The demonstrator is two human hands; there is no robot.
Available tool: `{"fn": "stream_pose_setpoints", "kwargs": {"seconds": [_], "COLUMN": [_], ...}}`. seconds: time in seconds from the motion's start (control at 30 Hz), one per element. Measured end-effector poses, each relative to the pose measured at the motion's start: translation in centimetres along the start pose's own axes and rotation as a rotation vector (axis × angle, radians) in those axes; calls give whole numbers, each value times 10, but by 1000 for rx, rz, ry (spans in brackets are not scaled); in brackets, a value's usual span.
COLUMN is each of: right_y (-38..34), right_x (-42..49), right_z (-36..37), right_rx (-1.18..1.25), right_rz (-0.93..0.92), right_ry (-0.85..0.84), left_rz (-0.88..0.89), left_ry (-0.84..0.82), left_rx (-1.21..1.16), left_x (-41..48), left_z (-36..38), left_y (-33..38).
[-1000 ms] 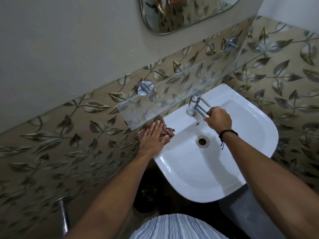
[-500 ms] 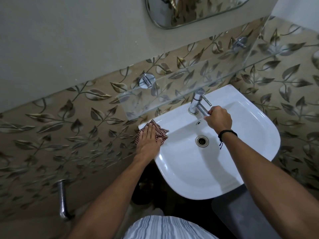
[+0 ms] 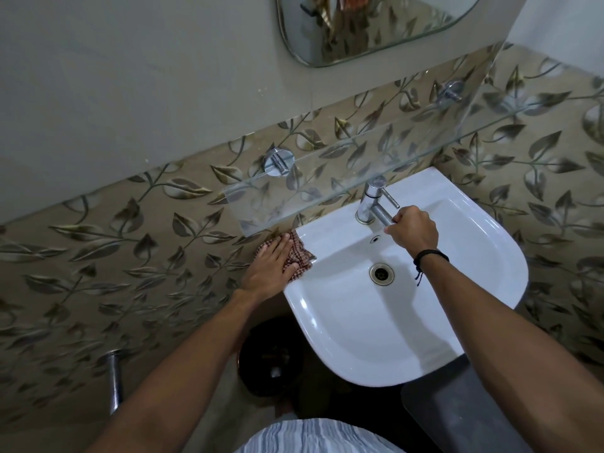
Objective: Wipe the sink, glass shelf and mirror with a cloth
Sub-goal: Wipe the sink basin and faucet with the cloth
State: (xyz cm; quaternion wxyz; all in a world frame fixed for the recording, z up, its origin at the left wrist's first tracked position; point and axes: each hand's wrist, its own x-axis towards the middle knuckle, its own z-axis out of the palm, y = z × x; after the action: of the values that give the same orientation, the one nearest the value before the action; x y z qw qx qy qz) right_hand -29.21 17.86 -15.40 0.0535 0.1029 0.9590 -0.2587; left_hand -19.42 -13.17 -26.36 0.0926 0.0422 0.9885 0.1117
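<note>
A white sink hangs on the leaf-patterned wall. My left hand lies flat, fingers straight, pressing a red checked cloth onto the sink's back left corner. My right hand grips the spout of the chrome tap at the sink's back rim. A clear glass shelf runs above the tap on round chrome mounts. The lower part of the mirror shows at the top of the view.
A drain sits in the middle of the basin. Under the sink stands a dark bin. A chrome pipe juts from the wall at lower left. A grey mat lies on the floor at right.
My left hand has slid the cloth leftward and back along the sink's rim to the back left corner. My right hand has stayed on the tap spout.
</note>
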Motion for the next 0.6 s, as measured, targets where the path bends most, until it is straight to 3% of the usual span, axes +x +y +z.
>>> {"fn": "stream_pose_setpoints", "kwargs": {"seconds": [0.33,0.6], "right_y": [-4,-3], "right_x": [-4,-6], "right_z": [1,2], "right_rx": [29,30], "right_rz": [38,43], "right_ry": [17,24], "left_rz": [58,104], "left_ry": [-48,-93], "left_rx": [31,30], "left_x": [-25,3], "left_z": [14,-9], "left_y": [31,6]}}
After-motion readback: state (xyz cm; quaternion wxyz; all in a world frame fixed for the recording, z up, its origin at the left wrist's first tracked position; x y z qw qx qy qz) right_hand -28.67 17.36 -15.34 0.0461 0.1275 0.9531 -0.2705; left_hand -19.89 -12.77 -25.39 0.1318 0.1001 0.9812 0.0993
